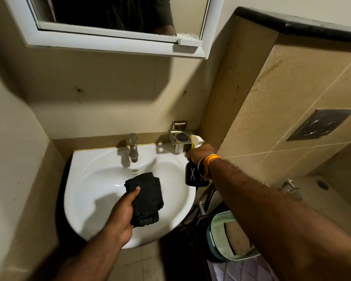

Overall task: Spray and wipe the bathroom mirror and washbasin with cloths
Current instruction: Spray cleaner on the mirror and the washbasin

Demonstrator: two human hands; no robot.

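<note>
My left hand (122,214) grips a folded black cloth (145,200) over the bowl of the white washbasin (89,201), thumb laid across the top of the fold. My right hand (200,154) is wrapped round the neck of a black spray bottle (194,176) at the basin's right rim, its white and yellow nozzle (197,139) above my knuckles and turned towards the wall behind the basin. The tap (133,146) stands beyond the cloth, between my two hands; a metal holder (179,137) is fixed to the wall just past the nozzle. The mirror (118,15) hangs high above both hands, well apart from them. I see no spray film or wipe marks on the basin, and the mirror's lower corner shows spotting, so I judge the job to be early: spraying and wiping of both surfaces appears largely ahead, though the dim light leaves that uncertain.
</note>
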